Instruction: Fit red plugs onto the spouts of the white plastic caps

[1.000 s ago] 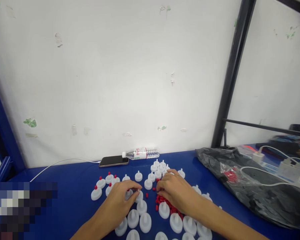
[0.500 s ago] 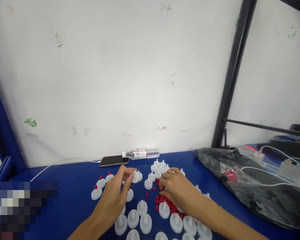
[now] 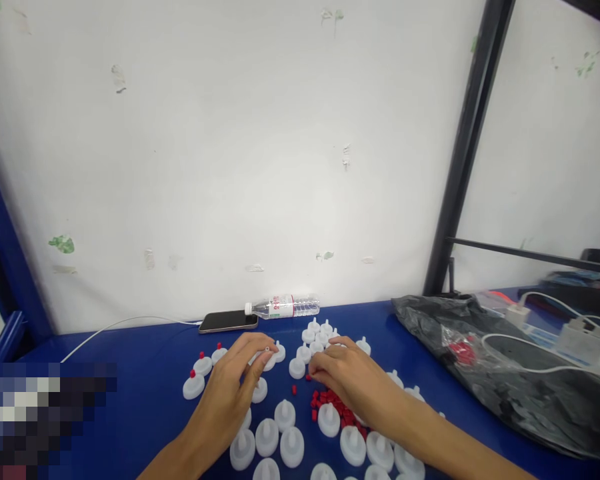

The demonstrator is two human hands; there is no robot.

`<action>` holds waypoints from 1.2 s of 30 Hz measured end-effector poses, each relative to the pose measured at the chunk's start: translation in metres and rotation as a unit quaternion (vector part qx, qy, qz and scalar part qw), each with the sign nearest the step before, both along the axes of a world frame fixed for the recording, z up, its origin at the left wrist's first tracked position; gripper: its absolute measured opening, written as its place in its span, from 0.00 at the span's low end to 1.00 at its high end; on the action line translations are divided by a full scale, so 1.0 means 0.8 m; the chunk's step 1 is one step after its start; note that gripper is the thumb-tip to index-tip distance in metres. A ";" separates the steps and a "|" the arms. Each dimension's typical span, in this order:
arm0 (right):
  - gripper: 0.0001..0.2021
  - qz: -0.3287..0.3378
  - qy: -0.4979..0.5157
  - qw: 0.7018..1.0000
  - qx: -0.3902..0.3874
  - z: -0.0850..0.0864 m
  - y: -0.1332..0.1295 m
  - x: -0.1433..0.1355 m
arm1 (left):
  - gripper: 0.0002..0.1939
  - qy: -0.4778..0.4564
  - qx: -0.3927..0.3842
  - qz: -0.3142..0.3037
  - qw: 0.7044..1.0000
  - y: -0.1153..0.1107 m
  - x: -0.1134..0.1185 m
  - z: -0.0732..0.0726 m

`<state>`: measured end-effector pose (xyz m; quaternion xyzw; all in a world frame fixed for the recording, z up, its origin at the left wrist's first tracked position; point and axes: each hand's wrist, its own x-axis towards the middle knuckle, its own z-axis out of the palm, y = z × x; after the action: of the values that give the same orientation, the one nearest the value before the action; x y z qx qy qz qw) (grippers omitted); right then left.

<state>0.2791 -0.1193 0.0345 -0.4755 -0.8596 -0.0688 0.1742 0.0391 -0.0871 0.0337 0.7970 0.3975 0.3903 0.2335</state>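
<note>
My left hand (image 3: 237,373) pinches a white spouted cap (image 3: 267,361) between thumb and fingertips, its narrow spout pointing up. Another white cap stands just behind it. My right hand (image 3: 345,373) is closed, fingers curled down at the left edge of a pile of small red tips (image 3: 337,403); whatever the fingertips grip is hidden. One loose red tip (image 3: 294,389) lies between the hands. To the left of my left hand stand white caps with red tips (image 3: 194,385) on their spouts. Bare-spouted white caps (image 3: 292,447) stand in front of and between my arms.
More white caps (image 3: 326,327) cluster behind the right hand. A phone (image 3: 227,322) on a white cable and a lying plastic bottle (image 3: 295,306) are by the wall. On the right are a black plastic bag (image 3: 480,393), a power strip with chargers (image 3: 583,341) and a dark post (image 3: 467,147).
My right hand has shifted slightly left, its fingertips moving off the red pile's back edge. The white cap in my left hand has tilted a little, its spout end now facing me.
</note>
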 end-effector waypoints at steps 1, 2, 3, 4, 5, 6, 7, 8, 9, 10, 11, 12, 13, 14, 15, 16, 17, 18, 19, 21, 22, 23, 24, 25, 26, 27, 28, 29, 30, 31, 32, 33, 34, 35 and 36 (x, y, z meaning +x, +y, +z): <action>0.09 0.011 0.020 1.000 0.008 0.001 -0.001 -0.001 | 0.19 -0.004 -0.005 -0.004 1.000 -0.001 0.000 0.000; 0.08 0.020 0.037 0.999 0.020 0.000 -0.002 -0.001 | 0.20 -0.006 -0.007 -0.007 1.000 -0.001 0.001 0.000; 0.08 0.029 0.049 0.998 0.032 -0.001 -0.003 -0.001 | 0.20 -0.004 -0.007 -0.011 1.000 -0.003 0.002 0.001; 0.09 0.037 0.058 0.997 0.045 -0.002 -0.003 -0.002 | 0.20 0.000 -0.002 -0.016 1.000 -0.004 0.002 0.002; 0.09 0.048 0.065 0.995 0.055 -0.003 -0.004 -0.002 | 0.19 0.006 0.005 -0.021 1.000 -0.005 0.003 0.003; 0.09 0.058 0.071 0.994 0.062 -0.004 -0.005 -0.003 | 0.19 0.013 0.012 -0.025 1.000 -0.007 0.004 0.003; 0.09 0.067 0.080 0.992 0.067 -0.004 -0.006 -0.003 | 0.18 0.021 0.019 -0.028 0.999 -0.008 0.004 0.004; 0.09 0.073 0.091 0.991 0.070 -0.003 -0.008 -0.004 | 0.18 0.028 0.025 -0.030 0.999 -0.009 0.004 0.005; 0.09 0.078 0.104 0.989 0.072 -0.002 -0.010 -0.005 | 0.18 0.035 0.031 -0.031 0.998 -0.010 0.004 0.005; 0.09 0.081 0.116 0.987 0.075 0.000 -0.012 -0.006 | 0.17 0.041 0.035 -0.032 0.998 -0.011 0.003 0.005; 0.09 0.086 0.125 0.985 0.080 0.001 -0.013 -0.007 | 0.17 0.046 0.038 -0.033 0.998 -0.011 0.003 0.004; 0.08 0.090 0.132 0.983 0.087 0.003 -0.015 -0.008 | 0.17 0.049 0.037 -0.033 0.998 -0.011 0.002 0.004; 0.08 0.094 0.136 0.982 0.094 0.004 -0.017 -0.009 | 0.17 0.048 0.033 -0.032 0.998 -0.010 0.002 0.003; 0.07 0.096 0.138 0.981 0.100 0.005 -0.019 -0.010 | 0.18 0.045 0.028 -0.032 0.998 -0.009 0.002 0.002; 0.07 0.097 0.138 0.980 0.108 0.006 -0.020 -0.010 | 0.19 0.044 0.026 -0.031 0.998 -0.009 0.002 0.001; 0.06 0.097 0.138 0.979 0.115 0.006 -0.022 -0.011 | 0.18 0.044 0.032 -0.032 0.998 -0.008 0.002 0.001; 0.06 0.098 0.136 0.979 0.120 0.006 -0.023 -0.012 | 0.17 0.047 0.048 -0.035 0.997 -0.007 0.002 0.000; 0.06 0.100 0.133 0.978 0.125 0.006 -0.025 -0.012 | 0.15 0.053 0.071 -0.041 0.995 -0.007 0.003 0.000; 0.07 0.102 0.129 0.978 0.128 0.006 -0.026 -0.013 | 0.14 0.062 0.097 -0.049 0.992 -0.007 0.003 0.000; 0.10 0.106 0.123 0.978 0.128 0.006 -0.028 -0.014 | 0.14 0.085 0.137 -0.065 0.985 -0.008 0.004 -0.001; 0.10 0.108 0.123 0.978 0.127 0.006 -0.029 -0.014 | 0.14 0.099 0.149 -0.071 0.981 -0.008 0.004 -0.002; 0.10 0.110 0.123 0.978 0.126 0.007 -0.030 -0.015 | 0.14 0.114 0.158 -0.076 0.978 -0.009 0.004 -0.003; 0.10 0.112 0.125 0.978 0.126 0.007 -0.030 -0.015 | 0.14 0.127 0.166 -0.081 0.975 -0.009 0.004 -0.004; 0.09 0.115 0.126 0.977 0.128 0.007 -0.030 -0.015 | 0.15 0.140 0.175 -0.085 0.971 -0.009 0.005 -0.005; 0.08 0.118 0.126 0.976 0.130 0.007 -0.030 -0.016 | 0.15 0.150 0.184 -0.089 0.967 -0.010 0.005 -0.006; 0.07 0.119 0.125 0.976 0.132 0.007 -0.030 -0.016 | 0.15 0.157 0.194 -0.091 0.964 -0.010 0.005 -0.008; 0.07 0.120 0.124 0.976 0.133 0.007 -0.029 -0.016 | 0.14 0.161 0.203 -0.092 0.961 -0.010 0.006 -0.009; 0.06 0.121 0.123 0.976 0.133 0.007 -0.029 -0.016 | 0.14 0.163 0.211 -0.091 0.959 -0.010 0.006 -0.009; 0.06 0.122 0.122 0.976 0.132 0.007 -0.029 -0.016 | 0.15 0.164 0.218 -0.089 0.958 -0.010 0.007 -0.010; 0.07 0.123 0.121 0.976 0.132 0.007 -0.029 -0.016 | 0.15 0.164 0.223 -0.085 0.957 -0.011 0.008 -0.010; 0.07 0.125 0.119 0.976 0.133 0.007 -0.030 -0.016 | 0.15 0.162 0.227 -0.083 0.957 -0.011 0.008 -0.010; 0.08 0.129 0.117 0.975 0.137 0.007 -0.030 -0.016 | 0.15 0.162 0.227 -0.081 0.957 -0.011 0.009 -0.010; 0.08 0.131 0.114 0.975 0.141 0.007 -0.031 -0.016 | 0.15 0.164 0.226 -0.078 0.957 -0.011 0.010 -0.010; 0.08 0.133 0.110 0.974 0.146 0.006 -0.031 -0.016 | 0.16 0.169 0.226 -0.076 0.956 -0.012 0.011 -0.009; 0.09 0.134 0.107 0.974 0.150 0.006 -0.031 -0.016 | 0.17 0.177 0.228 -0.074 0.955 -0.012 0.011 -0.009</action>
<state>0.2663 -0.1441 0.0395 -0.3288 -0.8718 -0.1215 0.3422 0.0480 -0.0964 0.0266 0.9123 0.2731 0.3051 -0.0002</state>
